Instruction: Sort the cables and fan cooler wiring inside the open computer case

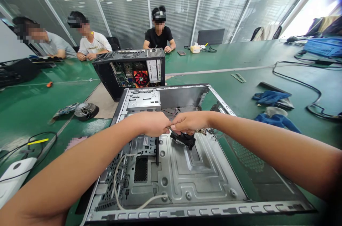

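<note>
An opened desktop computer case (173, 186) lies on its side in front of me, its metal interior facing up. Over its middle, my left hand (156, 123) and my right hand (188, 122) meet at the fingertips. Both hands are closed in a pinch; what sits between the fingers is too small to make out. Just below my right hand is a black plastic part (184, 140); whether it hangs from the fingers or rests in the case I cannot tell. Thin wires show behind the hands. A pale cable (116, 179) curves along the case's left side.
A second computer tower (105, 76) with a red fan (141, 78) stands behind the case. Loose parts (87, 111) lie to the left, blue gloves (275, 98) and a black cable (317, 92) to the right. Several people sit across the green table (192, 62).
</note>
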The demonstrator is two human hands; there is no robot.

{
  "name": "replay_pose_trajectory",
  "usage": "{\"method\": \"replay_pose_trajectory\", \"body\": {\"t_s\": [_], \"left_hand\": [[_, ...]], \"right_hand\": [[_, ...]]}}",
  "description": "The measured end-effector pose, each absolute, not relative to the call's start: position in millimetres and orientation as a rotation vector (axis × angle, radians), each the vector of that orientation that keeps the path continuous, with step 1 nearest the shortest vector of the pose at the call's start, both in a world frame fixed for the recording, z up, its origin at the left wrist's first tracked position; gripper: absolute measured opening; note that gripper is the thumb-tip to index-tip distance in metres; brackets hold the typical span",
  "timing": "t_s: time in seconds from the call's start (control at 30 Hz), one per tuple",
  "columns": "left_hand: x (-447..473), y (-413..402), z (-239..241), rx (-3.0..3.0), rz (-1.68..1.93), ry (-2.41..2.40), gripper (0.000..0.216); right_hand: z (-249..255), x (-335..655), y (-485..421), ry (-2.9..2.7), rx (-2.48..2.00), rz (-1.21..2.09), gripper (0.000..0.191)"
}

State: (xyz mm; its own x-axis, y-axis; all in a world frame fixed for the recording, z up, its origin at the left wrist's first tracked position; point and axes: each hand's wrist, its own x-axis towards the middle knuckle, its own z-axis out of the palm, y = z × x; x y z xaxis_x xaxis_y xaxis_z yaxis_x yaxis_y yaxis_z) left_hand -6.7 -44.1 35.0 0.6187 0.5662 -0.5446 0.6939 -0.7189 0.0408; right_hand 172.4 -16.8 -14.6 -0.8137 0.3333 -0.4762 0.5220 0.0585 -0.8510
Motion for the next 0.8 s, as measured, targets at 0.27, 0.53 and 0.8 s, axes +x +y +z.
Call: {"method": "replay_pose_trajectory", "body": {"t_s": [0.27, 0.53, 0.8], "left_hand": [[-7.4, -39.6, 31.0, 2.543, -0.750, 1.027, 0.040], [-8.2, -38.5, 30.7, 2.544, -0.760, 1.006, 0.041], [-2.4, -48.2, 36.3, 2.608, -0.756, 1.163, 0.034]], "right_hand": [[-10.3, 171.0, -17.2, 2.312, 0.970, -1.619, 0.029], [-9.8, 170.9, -16.5, 2.371, 0.924, -1.519, 0.026], [-12.3, 172.1, -16.6, 2.206, 0.928, -1.822, 0.033]]}}
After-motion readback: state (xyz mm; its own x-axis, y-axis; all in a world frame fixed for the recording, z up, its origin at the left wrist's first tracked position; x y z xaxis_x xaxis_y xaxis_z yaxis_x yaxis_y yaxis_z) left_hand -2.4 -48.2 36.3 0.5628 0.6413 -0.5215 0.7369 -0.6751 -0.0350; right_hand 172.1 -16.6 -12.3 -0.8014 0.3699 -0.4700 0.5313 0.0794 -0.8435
